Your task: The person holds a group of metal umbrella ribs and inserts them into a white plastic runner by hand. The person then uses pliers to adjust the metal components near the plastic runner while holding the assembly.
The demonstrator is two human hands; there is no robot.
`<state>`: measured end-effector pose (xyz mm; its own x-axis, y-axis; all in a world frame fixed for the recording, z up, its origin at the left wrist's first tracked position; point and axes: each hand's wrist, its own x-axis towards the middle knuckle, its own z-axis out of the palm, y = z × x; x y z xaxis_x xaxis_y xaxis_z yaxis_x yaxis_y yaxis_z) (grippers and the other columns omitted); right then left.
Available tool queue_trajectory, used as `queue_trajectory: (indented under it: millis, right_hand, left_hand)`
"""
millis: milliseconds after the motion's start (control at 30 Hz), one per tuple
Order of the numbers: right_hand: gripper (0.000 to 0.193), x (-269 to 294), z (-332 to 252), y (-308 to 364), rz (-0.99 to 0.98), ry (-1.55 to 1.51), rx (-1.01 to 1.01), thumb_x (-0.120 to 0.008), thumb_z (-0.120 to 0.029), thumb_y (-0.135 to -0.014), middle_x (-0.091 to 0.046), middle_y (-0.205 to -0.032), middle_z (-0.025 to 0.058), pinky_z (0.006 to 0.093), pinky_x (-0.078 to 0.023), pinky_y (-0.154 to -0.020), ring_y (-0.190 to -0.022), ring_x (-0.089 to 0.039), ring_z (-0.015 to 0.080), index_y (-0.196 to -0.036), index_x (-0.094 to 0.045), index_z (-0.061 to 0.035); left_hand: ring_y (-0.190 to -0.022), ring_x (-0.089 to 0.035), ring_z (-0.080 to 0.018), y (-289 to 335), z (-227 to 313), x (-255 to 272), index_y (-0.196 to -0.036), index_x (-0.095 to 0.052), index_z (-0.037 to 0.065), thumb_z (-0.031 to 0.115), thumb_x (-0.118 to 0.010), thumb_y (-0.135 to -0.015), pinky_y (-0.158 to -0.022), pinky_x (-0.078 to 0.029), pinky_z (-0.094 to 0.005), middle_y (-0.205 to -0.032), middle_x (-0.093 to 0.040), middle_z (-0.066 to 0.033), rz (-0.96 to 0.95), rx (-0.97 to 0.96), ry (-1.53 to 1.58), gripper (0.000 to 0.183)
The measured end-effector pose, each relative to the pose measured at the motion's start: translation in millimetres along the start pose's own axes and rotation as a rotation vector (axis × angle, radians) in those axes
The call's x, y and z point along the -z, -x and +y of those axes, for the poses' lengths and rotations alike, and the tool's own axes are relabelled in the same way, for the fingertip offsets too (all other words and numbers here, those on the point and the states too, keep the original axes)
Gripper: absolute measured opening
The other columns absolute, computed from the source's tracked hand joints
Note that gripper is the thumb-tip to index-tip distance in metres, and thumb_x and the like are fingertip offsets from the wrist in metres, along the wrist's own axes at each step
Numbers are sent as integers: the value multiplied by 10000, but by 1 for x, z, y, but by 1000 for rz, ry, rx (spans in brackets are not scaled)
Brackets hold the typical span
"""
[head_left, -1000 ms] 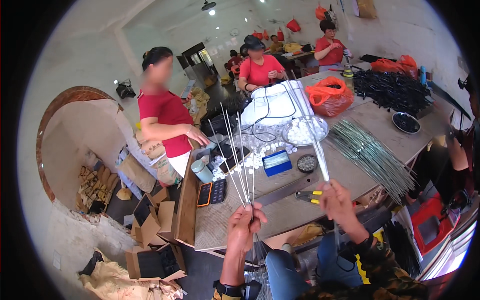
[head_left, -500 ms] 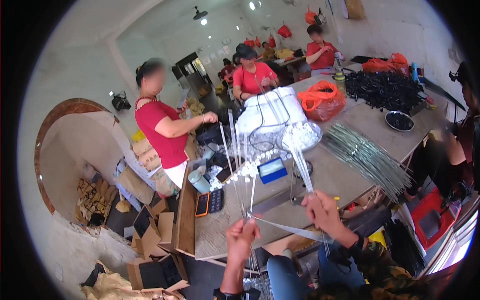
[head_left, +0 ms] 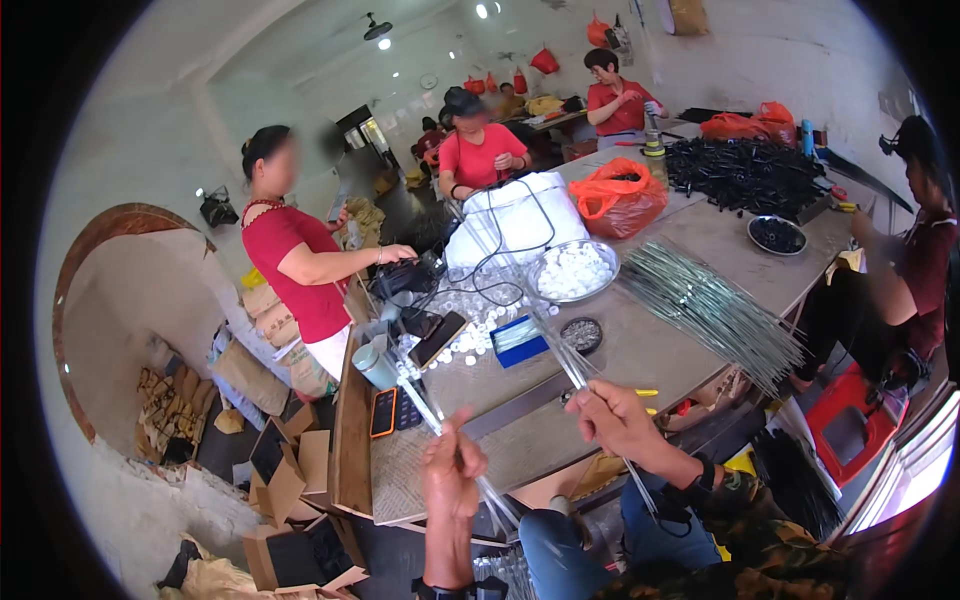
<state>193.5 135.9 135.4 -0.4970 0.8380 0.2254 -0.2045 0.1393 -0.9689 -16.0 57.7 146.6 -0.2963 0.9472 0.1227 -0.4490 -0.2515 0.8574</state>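
My left hand (head_left: 452, 475) is closed around a bundle of thin, shiny rods (head_left: 421, 404) above the near table edge. Their upper ends lean left, and their lower ends slant down toward my knees. To the right, my right hand (head_left: 612, 418) grips a second bundle of slim rods (head_left: 570, 362), which tilts up and left past a small dark dish (head_left: 581, 336) of little pieces. Some of its rods run below the hand. Beyond the hands lie a blue box (head_left: 518, 342) and a metal bowl (head_left: 570, 271) of white caps.
A heap of greenish rods (head_left: 705, 312) covers the table's right part, near black pieces (head_left: 740, 175) and an orange bag (head_left: 618, 200). Loose white caps and a phone (head_left: 437, 340) lie left of the blue box. Co-workers stand or sit around the table; cardboard boxes (head_left: 305, 550) are on the floor.
The left rods, upright and fanned out before, are now drawn together and tilted left. A pale strip stretched between my hands no longer shows there. The whole view has shifted slightly.
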Motion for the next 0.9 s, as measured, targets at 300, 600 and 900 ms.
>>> queue_trajectory:
  millis: [300, 600, 900]
  right_hand:
    - [164, -44, 35, 20, -72, 477, 263, -533, -178, -843, -492, -607, 63, 288, -322, -433, -487, -457, 126, -804, -485, -26]
    - [169, -54, 60, 52, -274, -5, 0, -372, -180, -920, -526, -684, 31, 219, -413, -445, -467, -481, 78, -956, -409, -19]
    - [180, -43, 43, 37, -318, 35, 152, -359, -194, -929, -481, -629, 29, 217, -372, -404, -445, -468, 76, -876, -401, -27]
  left_hand:
    - [-1002, -547, -302, -6, -31, -37, -1111, -467, -55, 203, -473, -884, -891, -434, -396, -1060, -553, -212, 42, -30, 71, 343]
    - [-1085, -497, -280, 1, -34, -37, -1191, -425, -12, 53, -451, -867, -900, -430, -376, -1187, -480, -199, -4, -44, 163, 332]
    - [-1071, -502, -316, 14, -30, -45, -1181, -427, -35, 26, -426, -867, -891, -437, -406, -1169, -480, -234, -65, 42, 111, 321]
